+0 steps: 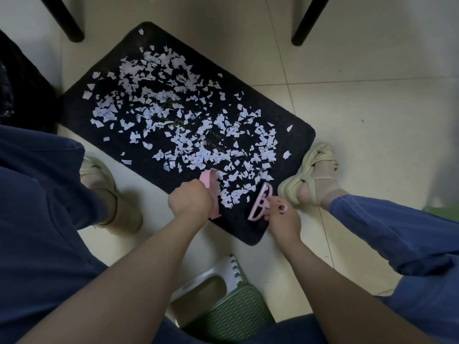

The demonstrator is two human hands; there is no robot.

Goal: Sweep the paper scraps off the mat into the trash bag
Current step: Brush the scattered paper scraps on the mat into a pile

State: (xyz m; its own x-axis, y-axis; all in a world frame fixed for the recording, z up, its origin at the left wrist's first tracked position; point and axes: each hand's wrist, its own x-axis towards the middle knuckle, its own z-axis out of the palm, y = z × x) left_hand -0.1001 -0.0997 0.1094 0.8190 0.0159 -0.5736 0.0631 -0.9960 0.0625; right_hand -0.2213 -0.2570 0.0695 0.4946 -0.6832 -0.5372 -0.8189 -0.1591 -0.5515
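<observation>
A black mat point(139, 160) lies slantwise on the tiled floor, covered with several white paper scraps point(173, 115). At its near corner my left hand point(190, 201) grips a pink dustpan point(211, 186), its mouth facing right with a small heap of scraps against it. My right hand point(282, 216) holds a small pink brush point(260, 203) by its handle, the brush standing on the mat just right of that heap. A black trash bag point(15, 83) shows at the left edge, partly cut off.
My feet in beige sandals rest on the floor, one point(104, 180) left of the mat and one point(310, 175) at its right corner. A green and white stool point(223, 301) sits under me. Two black furniture legs point(67, 21) point(308, 21) stand beyond the mat.
</observation>
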